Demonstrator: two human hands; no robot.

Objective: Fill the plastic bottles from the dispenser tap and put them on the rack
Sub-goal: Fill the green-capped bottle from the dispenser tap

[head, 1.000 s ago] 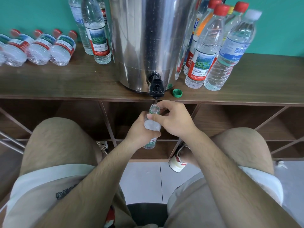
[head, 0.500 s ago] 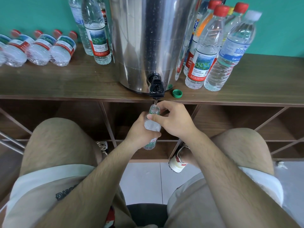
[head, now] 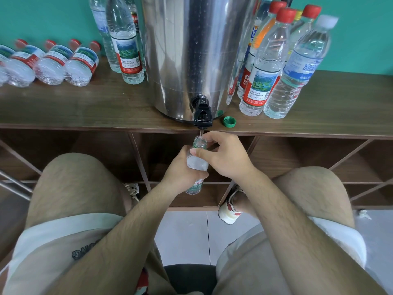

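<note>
Both hands, left hand (head: 180,173) and right hand (head: 225,158), clamp fingers around the small clear plastic bottle (head: 196,162) under the black dispenser tap (head: 202,116); drifting its narrow mouth sideways would likely spill water.

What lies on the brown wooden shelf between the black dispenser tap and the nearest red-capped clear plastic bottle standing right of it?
A loose green plastic bottle cap lies there on the shelf; the head view shows it.

**Almost nothing moves at the tap**

Over the last second I find only a faint drift of the view. The tap (head: 202,116), the green cap (head: 229,121) and the bottle (head: 197,162), held by the left hand (head: 178,171) and right hand (head: 225,158), sit a hair lower in frame.
</note>
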